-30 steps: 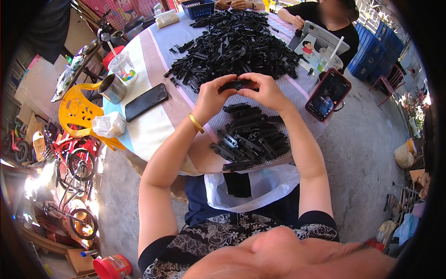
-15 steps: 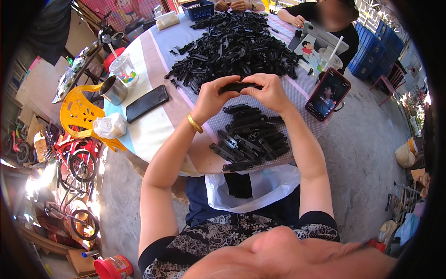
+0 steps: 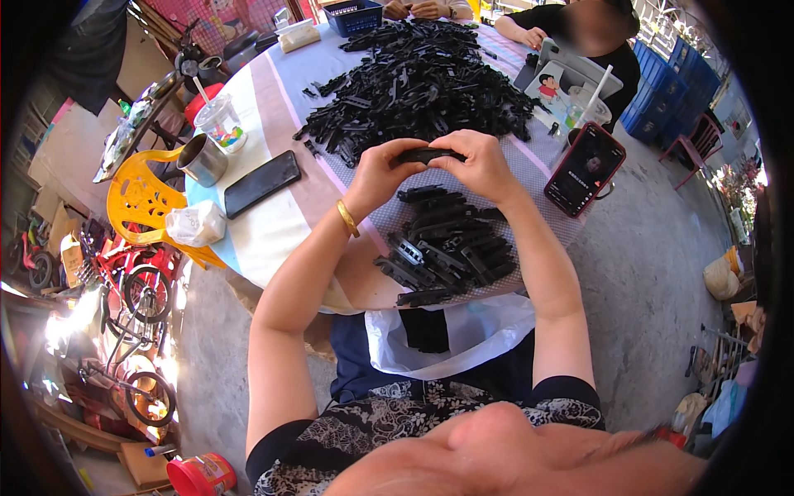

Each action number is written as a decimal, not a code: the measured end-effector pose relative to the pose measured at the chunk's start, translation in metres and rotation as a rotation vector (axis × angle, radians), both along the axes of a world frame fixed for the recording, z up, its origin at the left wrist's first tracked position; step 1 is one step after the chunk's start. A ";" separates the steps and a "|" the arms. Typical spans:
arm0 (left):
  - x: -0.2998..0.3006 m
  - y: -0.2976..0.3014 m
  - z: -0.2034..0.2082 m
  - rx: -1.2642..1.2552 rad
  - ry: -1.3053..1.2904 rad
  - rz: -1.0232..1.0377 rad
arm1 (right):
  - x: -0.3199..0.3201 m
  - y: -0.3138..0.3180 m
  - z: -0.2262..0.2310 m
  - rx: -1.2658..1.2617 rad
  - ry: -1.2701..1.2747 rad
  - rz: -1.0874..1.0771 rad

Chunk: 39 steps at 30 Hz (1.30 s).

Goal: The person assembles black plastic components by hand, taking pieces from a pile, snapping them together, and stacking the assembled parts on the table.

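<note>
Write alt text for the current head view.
A person's left hand and right hand hold a slender black piece over a cloth-covered table. Beyond lies a large heap of black pieces; nearer, a smaller pile, with an open white plastic bag at the near edge.

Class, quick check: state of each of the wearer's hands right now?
Left hand: closed, holding one end of a black part.
Right hand: closed, holding the other end.

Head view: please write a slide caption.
Left hand and right hand hold a slim black piece near piled black parts.
</note>
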<state>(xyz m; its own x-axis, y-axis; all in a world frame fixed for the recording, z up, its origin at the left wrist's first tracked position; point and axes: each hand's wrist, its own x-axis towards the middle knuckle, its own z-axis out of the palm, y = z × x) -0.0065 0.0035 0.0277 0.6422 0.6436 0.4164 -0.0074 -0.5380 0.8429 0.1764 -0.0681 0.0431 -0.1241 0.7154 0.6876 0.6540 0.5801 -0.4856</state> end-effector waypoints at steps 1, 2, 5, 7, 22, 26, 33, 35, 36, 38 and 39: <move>-0.001 -0.001 0.002 0.021 0.041 0.000 | 0.001 0.000 -0.001 0.001 -0.026 0.016; 0.000 -0.001 0.002 0.021 0.041 -0.001 | 0.003 0.001 -0.001 0.001 -0.026 0.014; -0.003 -0.005 0.008 -0.042 0.066 -0.098 | 0.025 0.005 0.007 -0.349 0.642 0.361; -0.005 -0.021 0.020 0.027 0.166 -0.202 | 0.045 0.009 0.006 -0.332 0.675 0.113; 0.002 0.001 -0.006 -0.192 0.156 -0.113 | 0.013 0.001 0.001 -0.476 -0.479 -0.363; 0.007 0.003 -0.013 -0.213 0.115 0.103 | 0.008 0.006 -0.004 -0.499 -0.033 -0.229; 0.015 0.000 -0.019 -0.336 -0.153 -0.079 | -0.013 0.015 -0.015 -0.442 0.464 0.054; 0.015 0.005 -0.024 -0.258 -0.188 -0.065 | -0.012 0.018 -0.021 -0.403 0.455 0.066; 0.016 0.005 -0.023 -0.258 -0.187 -0.066 | -0.013 0.019 -0.022 -0.349 0.472 0.084; 0.016 0.004 -0.022 -0.334 -0.184 -0.139 | -0.012 0.020 -0.024 -0.295 0.488 0.101; 0.016 0.003 -0.020 -0.334 -0.183 -0.138 | -0.013 0.020 -0.023 -0.261 0.512 0.096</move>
